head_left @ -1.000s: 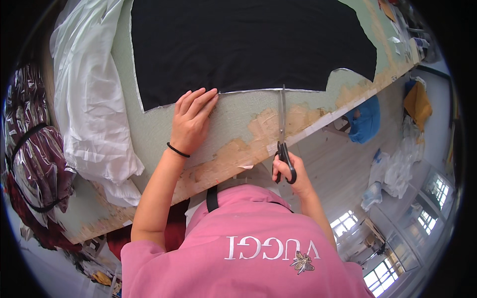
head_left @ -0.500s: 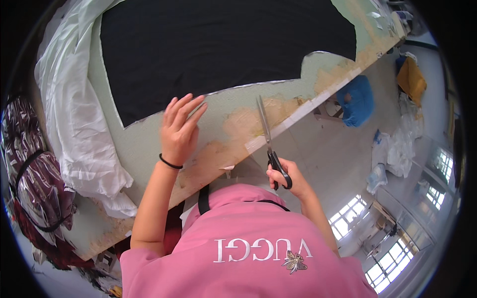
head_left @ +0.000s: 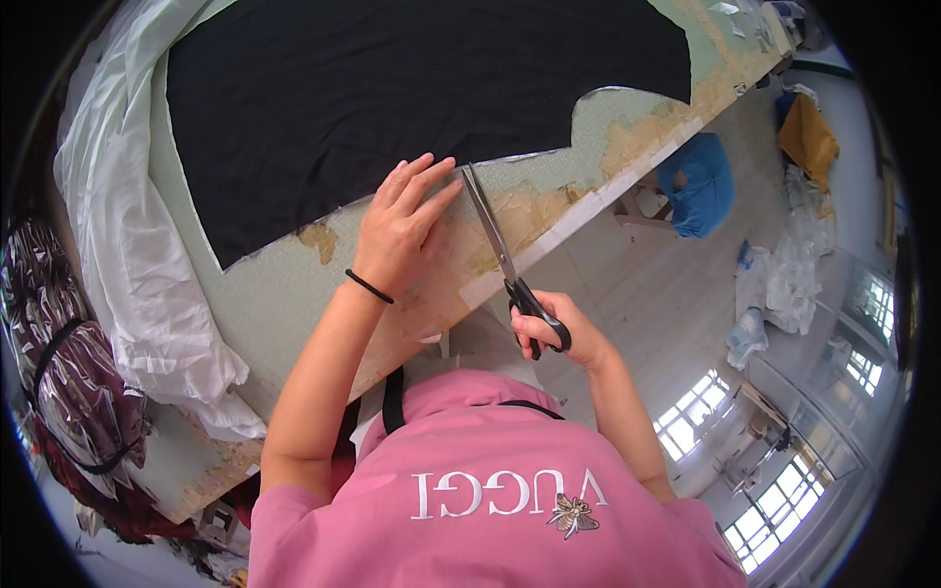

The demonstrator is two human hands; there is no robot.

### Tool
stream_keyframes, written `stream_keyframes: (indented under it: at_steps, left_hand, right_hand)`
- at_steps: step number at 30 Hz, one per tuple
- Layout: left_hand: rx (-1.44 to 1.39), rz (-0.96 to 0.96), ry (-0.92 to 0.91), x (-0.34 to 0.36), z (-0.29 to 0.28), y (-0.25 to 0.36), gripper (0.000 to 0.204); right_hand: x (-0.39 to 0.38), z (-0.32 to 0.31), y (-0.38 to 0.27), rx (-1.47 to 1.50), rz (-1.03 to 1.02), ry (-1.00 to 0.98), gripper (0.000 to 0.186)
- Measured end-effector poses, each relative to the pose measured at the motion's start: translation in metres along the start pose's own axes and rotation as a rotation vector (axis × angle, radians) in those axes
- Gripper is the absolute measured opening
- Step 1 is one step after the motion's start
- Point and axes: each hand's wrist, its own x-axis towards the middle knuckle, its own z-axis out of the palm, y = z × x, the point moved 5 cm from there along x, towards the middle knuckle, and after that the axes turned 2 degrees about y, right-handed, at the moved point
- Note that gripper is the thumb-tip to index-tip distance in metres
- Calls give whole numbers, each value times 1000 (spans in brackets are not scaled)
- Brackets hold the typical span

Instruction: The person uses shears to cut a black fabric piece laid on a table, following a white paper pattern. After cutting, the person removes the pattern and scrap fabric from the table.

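Observation:
A large black fabric piece (head_left: pixel 382 88) lies spread on the worktable, a few ripples running through it. At its near edge rests my left hand (head_left: pixel 404 220), fingers stretched out and slightly apart, the fingertips at the fabric's border. My right hand (head_left: pixel 564 328) is wrapped round the black handles of a pair of scissors (head_left: pixel 493 230), off the table's front edge. The blades look together or nearly so. They point away from me across the pale tabletop, and their tips reach the fabric edge just right of my left fingertips.
White sheer cloth (head_left: pixel 147 255) hangs in folds over the table's left part. Plastic-wrapped dark red bundles (head_left: pixel 83 377) stand beyond it. The pale green tabletop (head_left: pixel 294 314) has worn, taped edges. A blue-covered stool (head_left: pixel 698 186) and clear plastic bags (head_left: pixel 789 284) are on the right.
My left hand has moved right along the fabric's near edge. The scissors have swung left and forward, their tips now at that edge. The fabric appears slightly rippled near the hand.

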Motion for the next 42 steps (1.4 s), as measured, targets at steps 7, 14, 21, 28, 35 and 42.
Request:
stream_keyframes:
  at_steps: [7, 14, 21, 28, 35, 42]
  left_hand:
    - [76, 3, 31, 0, 3, 0, 47]
    - [90, 4, 41, 0, 5, -2, 46]
    - [98, 12, 47, 0, 6, -3, 48]
    - [119, 9, 28, 0, 7, -1, 51]
    - [141, 15, 29, 0, 7, 0, 53]
    - [153, 19, 28, 0, 9, -2, 53]
  right_hand:
    - [8, -1, 2, -13, -18, 51, 21]
    - [8, -9, 17, -42, -50, 61, 18]
    - [9, -8, 1, -3, -42, 97, 19]
    - [10, -6, 6, -29, -29, 87, 20]
    - [11, -8, 8, -72, -25, 145, 26]
    - [12, -8, 10, -47, -11, 141, 25]
